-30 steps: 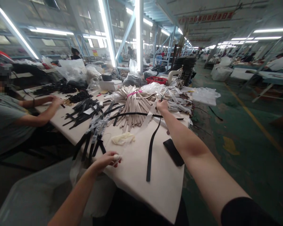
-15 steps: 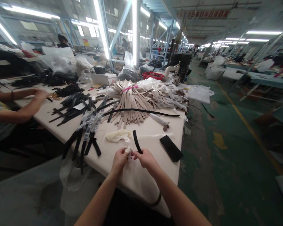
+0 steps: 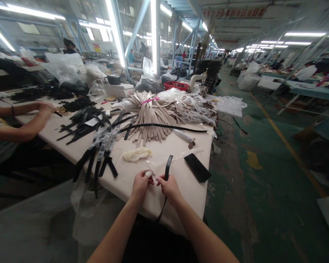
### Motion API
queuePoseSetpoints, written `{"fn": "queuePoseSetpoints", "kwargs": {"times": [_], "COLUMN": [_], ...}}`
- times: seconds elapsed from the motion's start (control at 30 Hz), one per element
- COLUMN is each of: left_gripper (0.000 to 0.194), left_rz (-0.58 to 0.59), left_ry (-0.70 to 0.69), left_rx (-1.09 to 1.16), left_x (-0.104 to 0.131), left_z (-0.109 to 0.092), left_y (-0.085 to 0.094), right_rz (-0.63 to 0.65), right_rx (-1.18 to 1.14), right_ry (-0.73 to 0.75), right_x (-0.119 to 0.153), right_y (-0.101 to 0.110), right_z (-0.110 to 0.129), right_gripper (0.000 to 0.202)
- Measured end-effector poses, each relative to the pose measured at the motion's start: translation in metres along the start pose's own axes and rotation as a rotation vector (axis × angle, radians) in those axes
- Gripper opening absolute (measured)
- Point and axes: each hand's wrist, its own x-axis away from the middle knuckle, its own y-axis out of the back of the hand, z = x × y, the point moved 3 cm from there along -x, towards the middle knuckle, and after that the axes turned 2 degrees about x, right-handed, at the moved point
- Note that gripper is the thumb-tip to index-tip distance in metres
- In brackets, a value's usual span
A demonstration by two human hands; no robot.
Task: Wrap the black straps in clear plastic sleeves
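Observation:
At the table's near edge, my right hand (image 3: 170, 188) is closed around a narrow black strap (image 3: 167, 168). One end of the strap stands up above the fist and the other hangs down past the table edge. Close beside it, my left hand (image 3: 140, 186) pinches a thin whitish plastic strip (image 3: 152, 174) that reaches toward the right fingertips. Something white covers a left fingertip. A crumpled cream-coloured cloth or glove (image 3: 137, 154) lies just beyond the hands. To the right rests a black phone (image 3: 197, 168).
Plastic-wrapped black straps (image 3: 100, 149) overhang the left table edge. Beige straps (image 3: 150, 117) tied with a pink band fan out behind, with a long black strap (image 3: 181, 128) across them. Farther back is a red basket (image 3: 177, 86). A co-worker's arms (image 3: 30, 124) are at left.
The black strap in my right hand has swung more upright and shifted right, its lower end now showing below the hand. My hands are slightly farther apart. The view has shifted slightly.

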Motion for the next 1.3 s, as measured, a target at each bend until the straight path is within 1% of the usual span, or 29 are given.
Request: {"fn": "queuePoseSetpoints", "kwargs": {"times": [0.13, 0.2, 0.27, 0.33, 0.4, 0.47, 0.53, 0.63, 0.7, 0.77, 0.83, 0.93, 1.0, 1.07, 1.13, 1.2, 1.23, 1.3], "left_gripper": [0.028, 0.034, 0.033, 0.029, 0.027, 0.028, 0.029, 0.032, 0.032, 0.03, 0.026, 0.019, 0.015, 0.011, 0.01, 0.011, 0.013, 0.018], "left_rz": [-0.043, -0.005, 0.052, 0.081, 0.069, 0.058, 0.065, 0.032, -0.018, -0.051, -0.059, -0.071, -0.101, -0.108, -0.057, 0.04, 0.086, 0.145], "left_ry": [0.074, 0.139, 0.189, 0.199, 0.182, 0.164, 0.149, 0.134, 0.131, 0.126, 0.121, 0.121, 0.122, 0.168, 0.26, 0.339, 0.357, 0.35], "left_rx": [0.145, 0.195, 0.229, 0.246, 0.235, 0.204, 0.183, 0.191, 0.204, 0.203, 0.204, 0.247, 0.279, 0.293, 0.282, 0.25, 0.232, 0.208], "left_x": [-0.001, -0.001, -0.001, -0.001, -0.001, -0.001, -0.001, 0.0, 0.001, 0.003, 0.004, 0.005, 0.006, 0.01, 0.015, 0.022, 0.025, 0.029], "left_z": [0.004, 0.004, 0.003, 0.003, 0.004, 0.007, 0.009, 0.01, 0.009, 0.008, 0.007, 0.006, 0.005, 0.004, 0.006, 0.007, 0.008, 0.008], "left_y": [0.003, 0.005, 0.007, 0.008, 0.008, 0.006, 0.004, 0.002, 0.002, 0.002, 0.001, 0.002, 0.003, 0.003, 0.0, -0.005, -0.008, -0.011], "right_rz": [-0.017, -0.02, -0.017, -0.01, 0.006, 0.023, 0.006, -0.093, -0.174, -0.23, -0.266, -0.293, -0.289, -0.283, -0.277, -0.269, -0.266, -0.261], "right_rx": [0.002, 0.002, -0.004, -0.013, -0.011, 0.008, 0.044, 0.145, 0.257, 0.392, 0.516, 0.635, 0.676, 0.697, 0.71, 0.716, 0.711, 0.68], "right_ry": [0.029, 0.036, 0.035, 0.03, 0.042, 0.1, 0.18, 0.256, 0.301, 0.377, 0.48, 0.614, 0.655, 0.67, 0.676, 0.674, 0.672, 0.668], "right_x": [0.003, 0.003, 0.003, 0.003, 0.003, 0.005, 0.006, 0.009, 0.014, 0.019, 0.024, 0.029, 0.03, 0.03, 0.03, 0.03, 0.031, 0.032], "right_y": [0.0, -0.001, -0.001, -0.002, -0.003, -0.004, -0.004, -0.002, 0.0, 0.001, 0.001, 0.0, 0.001, 0.002, 0.003, 0.003, 0.003, 0.003], "right_z": [0.0, -0.003, -0.007, -0.01, -0.011, -0.01, -0.007, -0.005, -0.002, 0.002, 0.007, 0.01, 0.008, 0.005, 0.003, 0.002, 0.003, 0.006], "right_gripper": [0.03, 0.03, 0.03, 0.031, 0.032, 0.03, 0.027, 0.022, 0.017, 0.012, 0.014, 0.022, 0.026, 0.028, 0.029, 0.03, 0.03, 0.029]}}
